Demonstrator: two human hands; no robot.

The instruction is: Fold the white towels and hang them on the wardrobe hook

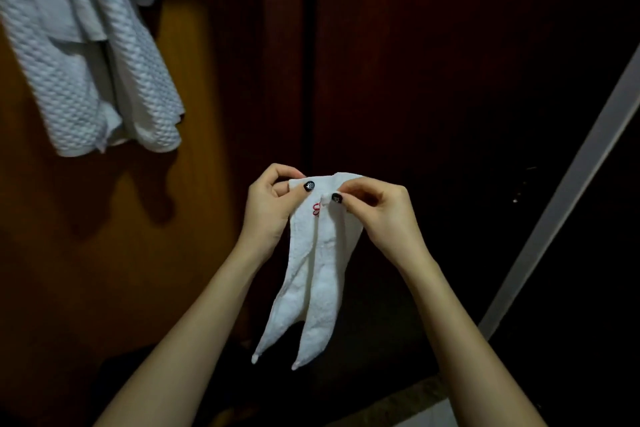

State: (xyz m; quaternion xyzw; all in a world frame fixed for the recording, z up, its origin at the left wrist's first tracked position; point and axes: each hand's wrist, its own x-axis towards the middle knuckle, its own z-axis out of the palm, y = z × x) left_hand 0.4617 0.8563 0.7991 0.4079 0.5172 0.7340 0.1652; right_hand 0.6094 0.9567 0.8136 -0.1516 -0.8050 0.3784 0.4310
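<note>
Before a dark wardrobe door, the left hand and right hand pinch the top edge of a small white towel; light and limp, it looks best gripped near its upper corners, while other towels hang upper left

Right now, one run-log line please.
phase: folding | left hand, right hand pinch small towel at top edge | waffle towels hang upper left
</note>
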